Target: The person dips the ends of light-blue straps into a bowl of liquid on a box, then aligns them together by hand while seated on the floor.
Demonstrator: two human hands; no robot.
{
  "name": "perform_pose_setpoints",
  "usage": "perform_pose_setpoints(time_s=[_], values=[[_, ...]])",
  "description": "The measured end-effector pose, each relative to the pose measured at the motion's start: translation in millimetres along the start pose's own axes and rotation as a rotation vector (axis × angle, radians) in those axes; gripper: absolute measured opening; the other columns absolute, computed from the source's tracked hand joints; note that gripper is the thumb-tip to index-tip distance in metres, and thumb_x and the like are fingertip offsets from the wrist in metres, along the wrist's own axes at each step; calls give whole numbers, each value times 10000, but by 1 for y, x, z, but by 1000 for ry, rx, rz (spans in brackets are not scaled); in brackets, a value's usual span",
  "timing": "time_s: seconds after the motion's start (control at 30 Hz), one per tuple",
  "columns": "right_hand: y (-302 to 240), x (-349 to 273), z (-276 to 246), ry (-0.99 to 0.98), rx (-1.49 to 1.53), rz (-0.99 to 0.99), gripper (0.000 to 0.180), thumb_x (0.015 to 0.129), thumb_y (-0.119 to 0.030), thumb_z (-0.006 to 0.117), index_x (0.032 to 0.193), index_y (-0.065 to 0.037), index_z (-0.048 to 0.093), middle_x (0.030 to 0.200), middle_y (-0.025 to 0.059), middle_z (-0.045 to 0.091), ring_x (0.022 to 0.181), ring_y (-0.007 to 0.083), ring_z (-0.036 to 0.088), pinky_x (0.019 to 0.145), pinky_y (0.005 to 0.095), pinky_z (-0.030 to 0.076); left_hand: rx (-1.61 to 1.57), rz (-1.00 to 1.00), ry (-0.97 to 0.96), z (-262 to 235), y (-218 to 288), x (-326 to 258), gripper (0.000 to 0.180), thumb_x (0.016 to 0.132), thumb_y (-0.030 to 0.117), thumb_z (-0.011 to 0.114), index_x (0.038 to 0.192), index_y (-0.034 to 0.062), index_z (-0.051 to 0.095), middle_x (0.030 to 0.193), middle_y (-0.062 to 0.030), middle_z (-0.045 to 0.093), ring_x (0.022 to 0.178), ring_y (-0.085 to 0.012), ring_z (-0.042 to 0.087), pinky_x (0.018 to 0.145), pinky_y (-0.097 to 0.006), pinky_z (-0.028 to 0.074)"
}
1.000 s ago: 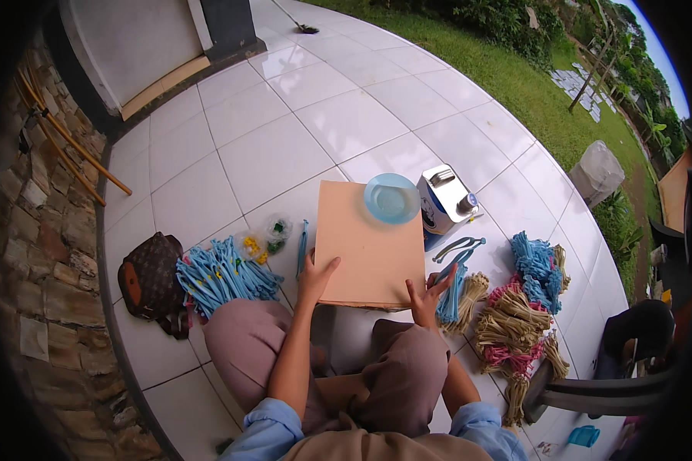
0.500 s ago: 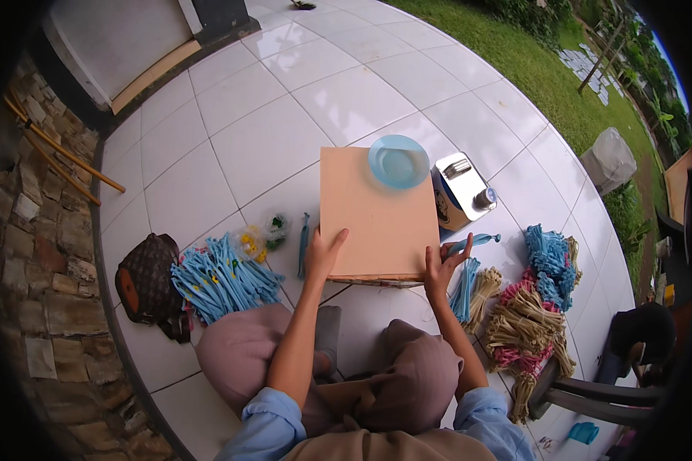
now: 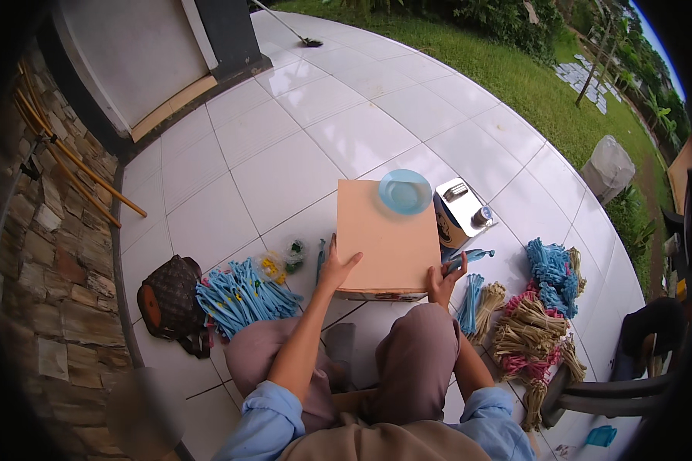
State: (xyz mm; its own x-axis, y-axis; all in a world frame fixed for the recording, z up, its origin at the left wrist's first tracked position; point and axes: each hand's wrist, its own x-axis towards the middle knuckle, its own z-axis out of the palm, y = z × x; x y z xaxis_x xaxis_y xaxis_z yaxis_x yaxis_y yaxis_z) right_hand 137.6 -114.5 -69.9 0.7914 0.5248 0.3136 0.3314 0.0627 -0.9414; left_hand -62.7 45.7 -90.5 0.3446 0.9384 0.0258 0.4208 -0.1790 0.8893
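A peach-coloured box [image 3: 384, 234] stands on the white tiled floor in front of my knees. A light blue plate [image 3: 404, 191] lies on its far right corner. My left hand [image 3: 335, 269] rests on the box's near left edge, fingers spread. My right hand [image 3: 443, 278] is at the box's near right corner and grips a blue strip [image 3: 469, 257] that points toward a metal tin [image 3: 460, 213] beside the box.
A heap of blue strips [image 3: 242, 292] and a brown bag [image 3: 168, 301] lie on the left. Bundles of blue, tan and pink fibre [image 3: 534, 303] lie on the right. Bamboo sticks [image 3: 77, 169] lean on the stone wall. A dark chair [image 3: 615, 388] stands at lower right.
The view has tilted so the box sits lower and nearer. Both hands stay at the box's near edge; my right hand still holds the blue strip.
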Motion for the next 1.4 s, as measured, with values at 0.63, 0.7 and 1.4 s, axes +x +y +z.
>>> perform_pose_setpoints(time_s=[0.63, 0.7, 1.4], values=[[-146, 63, -119, -164, -246, -219, 485, 949, -124, 426, 1358, -101, 166, 721, 193, 607, 552, 247, 562, 544, 346, 413, 257, 496, -244, -34, 239, 6, 743, 819, 255, 637, 1404, 90, 210, 1333, -143, 420, 1281, -310, 358, 1048, -395, 321], [-181, 70, -121, -243, -294, -225, 503, 946, -126, 435, 1367, -101, 161, 727, 186, 614, 556, 262, 574, 544, 351, 424, 228, 639, -239, -27, 259, -8, 741, 798, 208, 651, 1397, 95, 230, 1368, -130, 369, 1309, -303, 308, 1066, -394, 297], [-252, 38, -1, -205, 542, 136, 652, 889, -234, 563, 1405, -56, 206, 1298, 154, 405, 1171, 238, 402, 981, 376, 332, -207, 392, -159, -97, 223, -44, 319, 956, 299, 449, 874, 21, 581, 581, -28, 460, 515, -60, 379, 485, -237, 321]])
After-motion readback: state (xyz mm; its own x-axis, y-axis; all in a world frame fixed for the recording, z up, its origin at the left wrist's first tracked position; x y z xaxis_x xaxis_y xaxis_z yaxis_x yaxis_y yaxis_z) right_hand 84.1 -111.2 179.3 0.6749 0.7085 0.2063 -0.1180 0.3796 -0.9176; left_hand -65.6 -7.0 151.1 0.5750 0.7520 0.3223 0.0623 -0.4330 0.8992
